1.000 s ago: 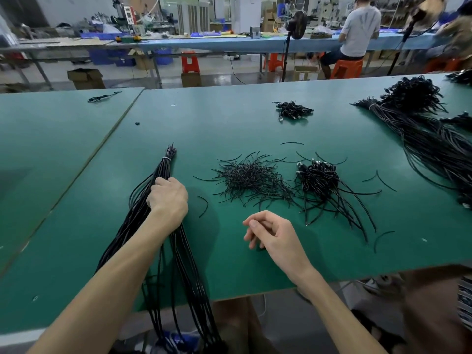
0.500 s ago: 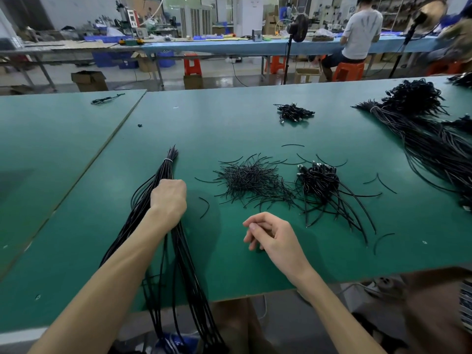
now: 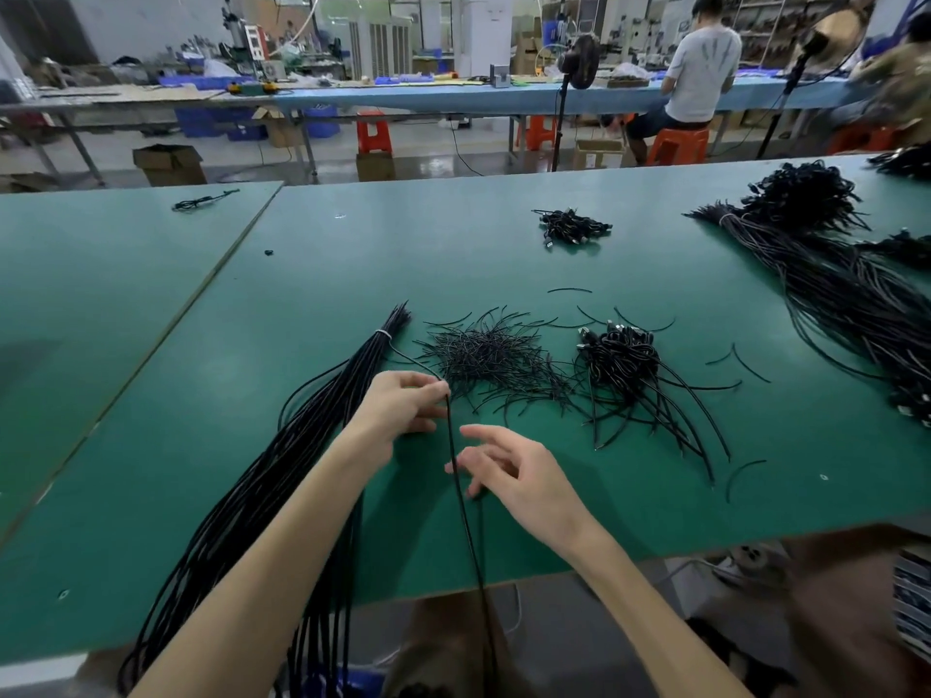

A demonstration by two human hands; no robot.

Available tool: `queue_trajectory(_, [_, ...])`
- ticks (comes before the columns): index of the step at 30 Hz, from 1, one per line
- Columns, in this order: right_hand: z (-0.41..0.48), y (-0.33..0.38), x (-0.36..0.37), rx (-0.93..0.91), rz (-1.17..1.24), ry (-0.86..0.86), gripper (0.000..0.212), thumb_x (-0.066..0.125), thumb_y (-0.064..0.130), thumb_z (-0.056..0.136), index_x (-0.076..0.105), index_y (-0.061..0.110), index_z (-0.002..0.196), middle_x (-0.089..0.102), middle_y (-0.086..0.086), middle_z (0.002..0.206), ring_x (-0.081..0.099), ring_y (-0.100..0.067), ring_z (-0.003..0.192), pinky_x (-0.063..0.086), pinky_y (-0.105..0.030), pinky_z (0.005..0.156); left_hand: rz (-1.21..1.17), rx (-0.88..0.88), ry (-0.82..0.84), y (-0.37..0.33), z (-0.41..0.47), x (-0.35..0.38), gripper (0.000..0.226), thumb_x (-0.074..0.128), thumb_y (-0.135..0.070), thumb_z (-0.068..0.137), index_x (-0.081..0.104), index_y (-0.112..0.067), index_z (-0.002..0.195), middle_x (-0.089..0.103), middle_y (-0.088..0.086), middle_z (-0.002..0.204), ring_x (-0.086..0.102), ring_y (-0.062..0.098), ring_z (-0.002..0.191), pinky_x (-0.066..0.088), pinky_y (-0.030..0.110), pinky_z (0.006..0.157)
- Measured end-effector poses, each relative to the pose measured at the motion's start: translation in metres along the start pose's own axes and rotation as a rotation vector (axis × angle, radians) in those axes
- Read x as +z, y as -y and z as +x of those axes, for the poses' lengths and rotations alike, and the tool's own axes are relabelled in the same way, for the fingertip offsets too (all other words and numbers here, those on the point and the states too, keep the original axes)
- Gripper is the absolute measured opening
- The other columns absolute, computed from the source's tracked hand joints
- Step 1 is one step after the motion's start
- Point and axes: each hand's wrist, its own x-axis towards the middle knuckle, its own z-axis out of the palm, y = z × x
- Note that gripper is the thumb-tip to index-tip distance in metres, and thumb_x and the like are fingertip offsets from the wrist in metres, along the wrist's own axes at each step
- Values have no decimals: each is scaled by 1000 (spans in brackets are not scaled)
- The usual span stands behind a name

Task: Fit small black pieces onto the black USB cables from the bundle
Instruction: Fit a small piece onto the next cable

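The bundle lay on the left of the green table and hung over its near edge. The left hand pinched one cable. The right hand was relaxed, fingers apart, just beside this cable. Behind both hands lay the pieces.

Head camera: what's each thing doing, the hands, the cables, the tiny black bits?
Left hand, pinches the single cable.
Right hand, open, fingers spread beside that cable.
Single cable, apart from the bundle, running off the table edge.
Bundle, tied near its far end, lying flat.
Small black pieces, loose in a heap.
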Motion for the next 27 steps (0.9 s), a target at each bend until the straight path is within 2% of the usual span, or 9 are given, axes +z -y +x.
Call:
queue_trajectory(3, [0,-1,-1,11,-3,21,52,72,31,96,50,24,143,79,6,95,70,-8,75,55,-22,83,53,70,33,7,2,-1,13,71,-13,96,70,0,99,73,12,86,72,13,66,55,22,53])
queue_trajectory(5, [0,-1,-2,9,-16,9,49,74,26,96,54,22,140,77,4,90,66,-6,72,54,-22,79,125,117,60,8,6,-4,15,63,-13,101,71,-3,93,73,15,86,73,16,66,58,26,54])
queue_trajectory(7, [0,-1,-2,7,-20,-12,42,72,24,97,59,21,137,75,3,87,64,-6,71,54,-23,79,345,213,-22,11,13,-13,20,58,-14,104,73,-9,92,73,14,90,73,21,74,61,34,66])
queue_trajectory(10, [-2,-1,-3,6,-43,-36,33,67,23,99,62,23,132,73,5,83,66,-11,75,55,-22,82,955,487,-281,16,25,-35,22,57,-16,103,74,-14,117,67,6,123,60,26,114,46,38,103])
queue_trajectory(12, [-2,-1,-3,7,-71,-37,28,64,24,101,64,24,129,69,6,76,63,-11,74,53,-26,81,1211,514,-251,20,34,-47,39,51,-21,106,57,-15,144,47,2,155,38,24,144,23,39,123])
queue_trajectory(13, [-3,-1,-2,8,-76,-36,26,63,24,101,65,25,128,66,7,71,59,-10,70,52,-28,78,1274,469,-198,22,38,-52,47,43,-26,109,44,-14,154,34,-1,165,25,19,153,14,39,127])
queue_trajectory(15, [-2,-3,-3,10,-66,-36,25,61,22,102,67,25,126,56,9,65,49,-8,63,46,-26,65,1333,362,-110,25,46,-57,55,26,-33,112,22,-12,163,10,-6,172,3,10,158,5,36,128])
queue_trajectory(17, [-3,-4,-4,8,-47,-40,24,60,19,103,69,25,124,47,11,62,40,-6,58,37,-20,57,1355,318,-101,28,51,-58,57,17,-35,112,12,-11,164,-1,-7,172,-6,7,157,1,34,128])
queue_trajectory(27, [-5,-5,-5,8,-29,-28,23,58,14,102,70,28,116,44,12,61,35,-5,55,33,-20,53,1336,199,-180,24,69,-77,56,14,-30,112,6,-8,163,-7,-3,172,-8,10,157,1,33,128])
